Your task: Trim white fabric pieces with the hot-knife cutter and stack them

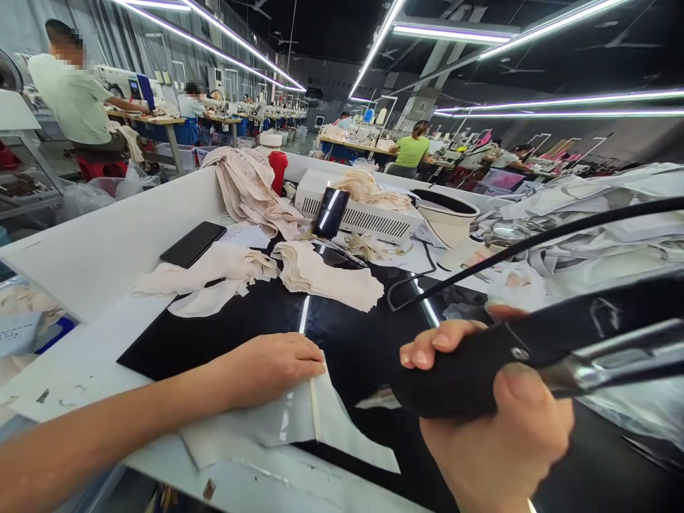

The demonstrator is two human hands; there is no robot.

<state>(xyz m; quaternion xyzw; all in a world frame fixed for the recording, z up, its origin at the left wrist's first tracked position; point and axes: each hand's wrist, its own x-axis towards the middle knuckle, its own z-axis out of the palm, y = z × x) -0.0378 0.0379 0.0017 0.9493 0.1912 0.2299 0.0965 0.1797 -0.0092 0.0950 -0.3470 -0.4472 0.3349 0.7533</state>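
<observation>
Black glossy board (363, 349) is used as the surface: a pale fabric panel (336, 427) is laid across its near edge under the left hand (278, 363) (pinched or just pressed, can't tell), and a black corded tool (454, 377) is gripped in the right hand (507, 434). Panel is best kept flat, cord (588, 223) clear of it; pale fabric pieces (331, 276) are stacked behind.

I'm in a sewing workshop: sewing machines (115, 78) stand on long rows of worktables (160, 121), with other people (75, 103) seated at them, under bright strip lights (454, 32) running along the dark ceiling (331, 35). Stacks of cut fabric pieces (328, 276) lie on my own white-walled bench (122, 242), and more pale cloth (243, 178) is heaped behind them.
</observation>
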